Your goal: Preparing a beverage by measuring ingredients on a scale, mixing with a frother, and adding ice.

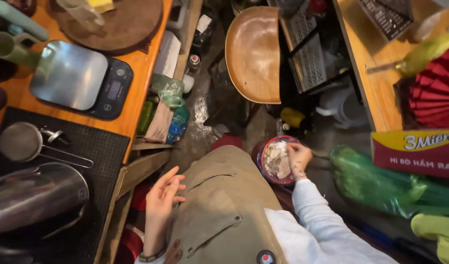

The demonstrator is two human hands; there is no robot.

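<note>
A person's right hand (pixel 299 155) reaches down into a red-rimmed bin (pixel 276 160) of pale scraps on the floor, fingers curled over the contents; whether it grips anything cannot be told. The left hand (pixel 163 198) hangs released, fingers spread, against a khaki apron (pixel 224 205) just left of the bin. Beyond the bin stands 1 wooden stool (pixel 254 51); far left of it, a digital scale (pixel 80 78) sits on an orange counter (pixel 141 63).

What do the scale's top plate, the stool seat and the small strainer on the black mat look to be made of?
Scale plate: brushed metal, probably stainless steel, with a soft grey sheen. Stool seat: wood, likely moulded and varnished, showing grain and gloss. Strainer: fine metal mesh with a wire handle, dull silver.
</note>
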